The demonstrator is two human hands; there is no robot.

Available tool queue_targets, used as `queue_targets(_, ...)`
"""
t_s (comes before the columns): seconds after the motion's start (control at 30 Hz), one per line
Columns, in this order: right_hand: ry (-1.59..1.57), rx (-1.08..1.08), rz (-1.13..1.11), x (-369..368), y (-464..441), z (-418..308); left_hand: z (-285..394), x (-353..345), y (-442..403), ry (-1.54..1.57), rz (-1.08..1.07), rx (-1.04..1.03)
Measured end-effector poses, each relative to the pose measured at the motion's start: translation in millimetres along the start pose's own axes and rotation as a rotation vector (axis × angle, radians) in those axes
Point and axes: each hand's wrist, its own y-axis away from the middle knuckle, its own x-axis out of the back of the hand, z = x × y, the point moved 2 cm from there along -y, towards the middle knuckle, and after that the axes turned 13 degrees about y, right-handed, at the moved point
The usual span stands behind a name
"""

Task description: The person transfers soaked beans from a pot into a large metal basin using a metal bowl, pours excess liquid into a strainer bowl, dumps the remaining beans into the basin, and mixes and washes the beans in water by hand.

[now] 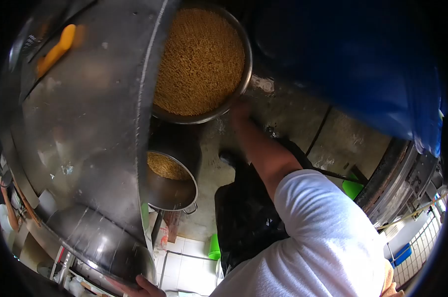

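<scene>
Right hand (pixel 240 110) seemingly steadies the grain basin (pixel 206 118), left hand (pixel 146 288) a pan (pixel 103 241) well apart, grips unclear; shifting either needs firmness.

Two grain-holding vessels (pixel 249 67) (pixel 196 190), two hands (pixel 240 110) (pixel 149 288)

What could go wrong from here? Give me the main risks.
The wide basin looks filled close to its rim with tan grains; if the right hand at its edge tips or jerks it, some could spill.

The floor shows shiny patches near the dark shoe. If those are wet, footing may be slippery.
</scene>
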Motion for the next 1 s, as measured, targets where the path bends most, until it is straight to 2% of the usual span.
queue_targets(0.03,-0.022,0.064,0.095,50,15,-28,-8,-2,1,0.109,0.017,0.014)
queue_targets(0.07,-0.048,0.133,0.191,96,31,-53,-31,-3,12,0.192,-0.002,0.124)
queue_targets(0.1,-0.067,0.151,0.202,127,44,-70,-20,-2,9,0.199,0.024,0.116)
queue_targets(0.17,-0.483,0.332,0.25,185,69,-107,14,-4,-5,0.003,0.1,-0.014)
queue_targets(0.2,-0.502,0.352,0.264,214,87,-126,7,-3,-2,-0.041,0.116,-0.083)
queue_targets(0.23,-0.56,0.476,0.308,246,107,-145,7,-1,0,-0.032,0.144,-0.088)
queue_targets(0.27,-0.616,0.6,0.351,279,126,-165,10,0,0,0.012,0.121,-0.083)
queue_targets(0.3,-0.631,0.621,0.361,312,148,-188,12,1,-1,0.055,0.096,-0.078)
queue_targets(0.37,-0.884,0.922,0.396,376,204,-244,21,7,-4,0.044,0.113,-0.037)
queue_targets(0.43,-0.825,1.011,0.401,418,235,-303,29,10,-2,0.028,0.075,0.062)
queue_targets(0.5,-0.724,0.993,0.509,443,253,-380,25,9,1,0.051,0.132,0.041)
queue_targets(0.57,-0.638,0.754,0.518,422,238,-464,26,12,0,0.04,0.144,0.007)
queue_targets(0.63,-0.891,0.364,-0.334,455,271,-499,20,11,1,0.058,0.171,-0.022)
queue_targets(0.7,-0.918,0.444,-0.557,417,236,-532,24,15,3,0.061,0.166,0.027)
queue_targets(0.77,-0.97,0.438,-0.535,393,225,-540,15,11,4,0.064,0.187,0.004)
queue_targets(0.8,-0.94,0.579,-0.491,383,218,-528,17,14,4,0.082,0.183,0.011)
queue_targets(0.87,-1.085,0.425,-0.621,412,267,-479,20,19,4,0.118,0.178,0.017)
queue_targets(1.0,-1.19,0.467,-0.985,408,301,-347,24,30,9,0.156,0.179,0.069)
